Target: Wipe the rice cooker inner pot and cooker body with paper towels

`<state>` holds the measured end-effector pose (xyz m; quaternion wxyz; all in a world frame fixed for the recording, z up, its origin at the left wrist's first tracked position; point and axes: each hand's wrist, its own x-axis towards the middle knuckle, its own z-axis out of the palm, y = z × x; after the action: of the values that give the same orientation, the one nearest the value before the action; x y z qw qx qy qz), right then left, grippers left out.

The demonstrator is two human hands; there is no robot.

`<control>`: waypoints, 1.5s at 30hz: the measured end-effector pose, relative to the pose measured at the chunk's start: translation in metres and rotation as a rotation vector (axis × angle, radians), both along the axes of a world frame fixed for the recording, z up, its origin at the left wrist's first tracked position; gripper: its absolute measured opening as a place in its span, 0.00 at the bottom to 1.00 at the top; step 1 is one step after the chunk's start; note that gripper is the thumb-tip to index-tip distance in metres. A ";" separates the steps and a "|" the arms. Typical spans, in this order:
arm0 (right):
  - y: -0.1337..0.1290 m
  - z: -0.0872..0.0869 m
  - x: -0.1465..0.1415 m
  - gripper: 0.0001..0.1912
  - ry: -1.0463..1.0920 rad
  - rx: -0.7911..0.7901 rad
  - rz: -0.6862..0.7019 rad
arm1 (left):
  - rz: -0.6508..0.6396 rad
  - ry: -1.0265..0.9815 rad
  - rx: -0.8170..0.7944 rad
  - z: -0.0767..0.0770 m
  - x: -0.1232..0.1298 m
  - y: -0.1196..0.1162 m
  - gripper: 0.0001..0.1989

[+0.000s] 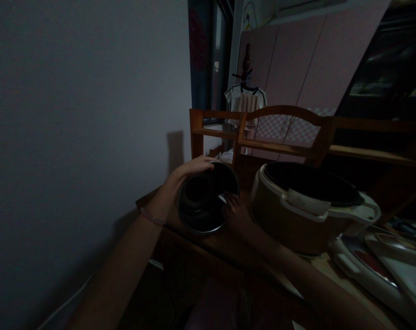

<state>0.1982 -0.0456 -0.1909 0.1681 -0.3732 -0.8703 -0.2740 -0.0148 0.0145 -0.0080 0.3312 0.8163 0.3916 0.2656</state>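
A dark round cooking pot (197, 215) with a shiny rim is tilted on the wooden desk, its opening facing me. My left hand (197, 166) grips its upper rim, the thumb lying over the inner edge. At the right side of the opening, my right hand (236, 214) has its fingers closed on a small white piece (222, 198), perhaps tissue or cloth; the dim light hides which. To the right of the pot stands a rice cooker body (287, 224) with a pale rim and a dark interior, lid off.
Pale appliance parts, perhaps a lid (362, 266), lie at the right on the desk (180, 229). A wooden shelf rail (280, 147) runs along its back. The wall (91, 114) closes off the left. Beyond are pink cabinets (297, 59) and hanging clothes (247, 101).
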 end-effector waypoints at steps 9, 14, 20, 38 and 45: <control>-0.016 -0.015 -0.008 0.16 -0.025 0.004 0.007 | -0.011 -0.002 0.006 -0.001 -0.003 0.000 0.33; -0.031 -0.025 -0.010 0.15 -0.038 0.003 0.038 | -0.016 0.006 0.031 -0.001 -0.003 0.000 0.32; -0.051 -0.016 -0.028 0.18 0.118 -0.178 -0.002 | 0.010 0.021 0.030 -0.001 -0.004 -0.003 0.31; -0.075 0.004 -0.059 0.22 0.363 -0.659 -0.087 | -0.011 0.006 0.013 -0.002 -0.001 -0.010 0.30; -0.074 0.007 -0.060 0.21 0.402 -0.743 -0.058 | -0.006 0.002 0.008 -0.001 0.002 -0.014 0.30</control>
<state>0.1381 -0.1197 -0.1840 0.1806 -0.4789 -0.8489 0.1319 -0.0127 0.0008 -0.0087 0.3283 0.8190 0.3884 0.2657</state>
